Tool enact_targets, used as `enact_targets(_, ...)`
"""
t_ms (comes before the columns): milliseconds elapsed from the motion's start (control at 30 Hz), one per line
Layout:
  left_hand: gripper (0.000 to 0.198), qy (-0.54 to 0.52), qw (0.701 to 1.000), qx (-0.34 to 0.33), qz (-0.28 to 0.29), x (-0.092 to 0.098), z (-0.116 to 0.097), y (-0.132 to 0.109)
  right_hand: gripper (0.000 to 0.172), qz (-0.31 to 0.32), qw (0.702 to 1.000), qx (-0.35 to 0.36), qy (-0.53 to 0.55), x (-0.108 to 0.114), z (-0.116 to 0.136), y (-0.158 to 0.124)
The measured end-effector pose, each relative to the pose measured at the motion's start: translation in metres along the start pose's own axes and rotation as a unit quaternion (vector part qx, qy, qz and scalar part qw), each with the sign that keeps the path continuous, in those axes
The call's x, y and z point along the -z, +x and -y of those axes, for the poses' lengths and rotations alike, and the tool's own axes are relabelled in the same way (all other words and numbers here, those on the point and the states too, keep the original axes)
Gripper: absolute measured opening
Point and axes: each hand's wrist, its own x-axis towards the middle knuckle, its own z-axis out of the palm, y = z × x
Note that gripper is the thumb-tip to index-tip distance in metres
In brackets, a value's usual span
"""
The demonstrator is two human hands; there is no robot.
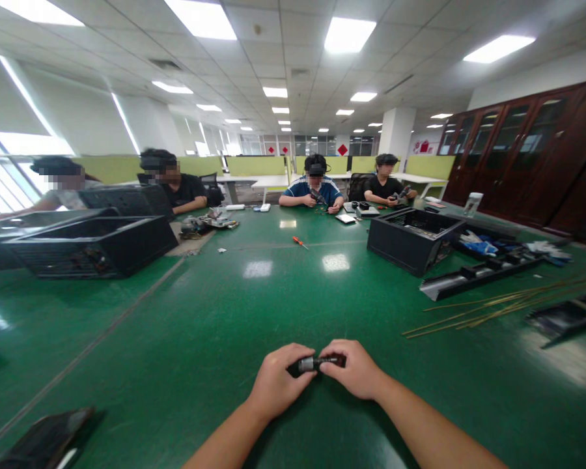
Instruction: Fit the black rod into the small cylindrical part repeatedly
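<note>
Cylindrical tool (307,364), dark with a silvery section: in the head view it lies between both hands, nearer the wearer than the orange screwdriver (299,241) on the green surface (273,299). The left hand's (275,383) grip pinches its silvery end; the right hand's (357,371) grip closes around its reddish end. Right of the screwdriver stands a black case (395,247).

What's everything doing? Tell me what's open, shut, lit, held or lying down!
Left hand: gripping dark tool
Right hand: gripping dark tool
Dark tool: held
Orange screwdriver: lying down
Right-side black case: open-topped
Thin rods: lying loose
Ceiling lights: lit
</note>
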Motion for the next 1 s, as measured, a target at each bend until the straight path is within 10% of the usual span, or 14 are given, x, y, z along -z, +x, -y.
enact_targets(1000,0.024,-0.005,1.000,0.007,0.007,-0.0015,0.0032,-0.0009,0.013,0.013,1.000,-0.006,0.002,0.0046,-0.0034,-0.0003)
